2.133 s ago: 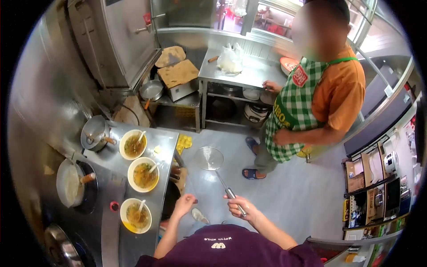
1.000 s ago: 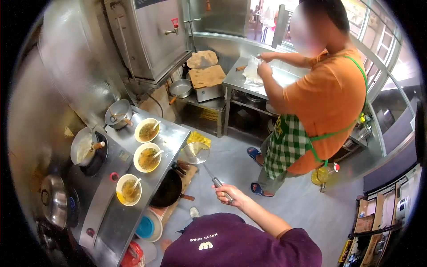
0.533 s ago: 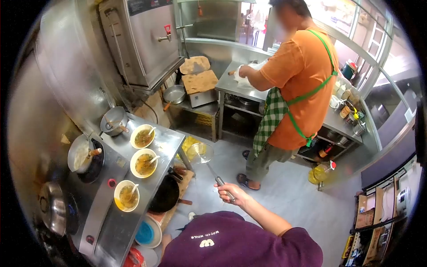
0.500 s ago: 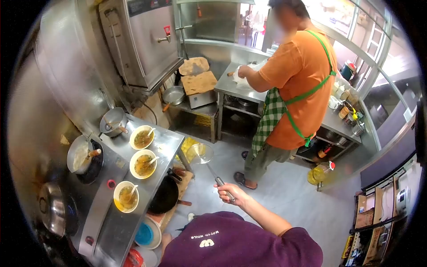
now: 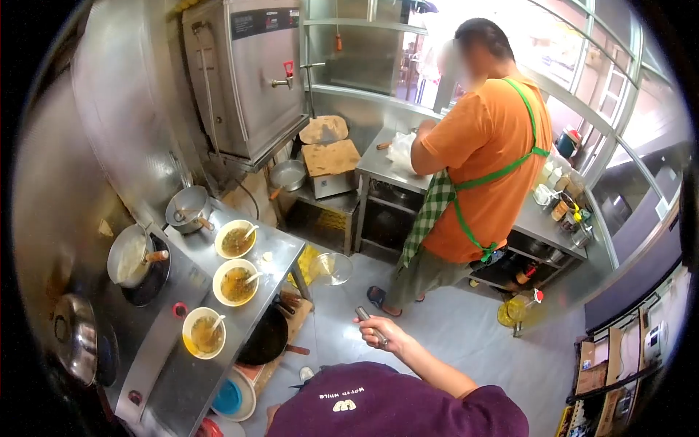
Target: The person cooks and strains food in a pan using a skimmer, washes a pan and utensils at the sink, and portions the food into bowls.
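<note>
My right hand [image 5: 384, 333] is closed round the metal handle of a round mesh strainer [image 5: 331, 269], held out over the floor in front of my purple shirt. My left hand is out of view. To the left, three bowls of soup stand in a row on the steel counter: a far bowl [image 5: 235, 239], a middle bowl [image 5: 235, 282] and a near bowl [image 5: 204, 333]. Each has a white spoon in it.
A co-worker [image 5: 491, 153] in an orange shirt stands at the back steel table [image 5: 378, 156] by a white plastic bag [image 5: 401, 151]. Two pots [image 5: 188, 209] [image 5: 131, 256] sit at the left. A dark wok [image 5: 266, 335] lies below the counter. An oil bottle [image 5: 513, 309] stands on the floor.
The co-worker has turned further toward the back table, with the hands now mostly hidden. My view has tilted slightly up. The strainer remains in my right hand.
</note>
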Motion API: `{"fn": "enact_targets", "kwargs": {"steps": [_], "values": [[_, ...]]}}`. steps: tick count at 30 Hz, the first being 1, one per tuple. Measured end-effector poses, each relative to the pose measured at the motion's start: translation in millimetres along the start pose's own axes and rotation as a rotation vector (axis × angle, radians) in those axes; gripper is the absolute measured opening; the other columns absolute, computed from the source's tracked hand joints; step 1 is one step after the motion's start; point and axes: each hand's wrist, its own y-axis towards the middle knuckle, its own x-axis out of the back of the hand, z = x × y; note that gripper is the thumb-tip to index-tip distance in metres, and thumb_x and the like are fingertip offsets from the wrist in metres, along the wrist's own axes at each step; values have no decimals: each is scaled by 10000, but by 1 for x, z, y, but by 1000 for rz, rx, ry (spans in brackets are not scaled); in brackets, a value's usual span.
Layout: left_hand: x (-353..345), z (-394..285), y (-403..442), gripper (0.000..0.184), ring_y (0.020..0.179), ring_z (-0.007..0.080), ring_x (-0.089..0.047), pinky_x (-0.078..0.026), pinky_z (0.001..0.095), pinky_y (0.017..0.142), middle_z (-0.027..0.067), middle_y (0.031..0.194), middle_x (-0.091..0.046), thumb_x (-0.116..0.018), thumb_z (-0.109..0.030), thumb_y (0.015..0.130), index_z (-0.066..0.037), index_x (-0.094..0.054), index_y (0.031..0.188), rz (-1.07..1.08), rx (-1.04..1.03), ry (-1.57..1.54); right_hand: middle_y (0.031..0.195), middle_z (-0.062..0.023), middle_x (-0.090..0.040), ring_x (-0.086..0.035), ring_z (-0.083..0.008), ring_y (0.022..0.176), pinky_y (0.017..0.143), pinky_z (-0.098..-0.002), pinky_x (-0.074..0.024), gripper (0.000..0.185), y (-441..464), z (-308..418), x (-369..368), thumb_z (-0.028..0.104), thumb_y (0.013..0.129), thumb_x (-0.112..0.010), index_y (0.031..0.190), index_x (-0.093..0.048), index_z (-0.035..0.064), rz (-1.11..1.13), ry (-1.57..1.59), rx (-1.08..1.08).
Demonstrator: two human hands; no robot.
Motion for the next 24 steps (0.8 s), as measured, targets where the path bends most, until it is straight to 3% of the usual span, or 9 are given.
{"fn": "enact_targets", "kwargs": {"steps": [12, 15, 24], "values": [[-3, 3, 4, 223, 627, 402, -569, -447, 482, 577, 200, 650, -578, -686, -202, 621, -25, -551, 624, -36, -245, 160, 588, 19, -369, -350, -88, 431, 375, -222, -283, 224, 15, 5, -11, 58, 846, -498, 1061, -444, 25, 56, -44, -57], [-6, 4, 4, 201, 617, 379, -579, -456, 466, 566, 196, 649, -579, -689, -180, 617, -30, -558, 639, -66, -315, 216, 594, 18, -379, -363, -88, 434, 373, -227, -289, 203, 16, 5, -12, 73, 851, -503, 1045, -451, 39, 72, -44, -69], [-16, 23, 4, 320, 645, 376, -588, -463, 469, 607, 187, 692, -608, -678, -310, 619, -18, -614, 734, 51, -266, 362, 589, 24, -374, -360, -86, 429, 375, -229, -289, 219, 13, 1, 0, 65, 850, -486, 1063, -452, 33, 45, -5, -48]]}}
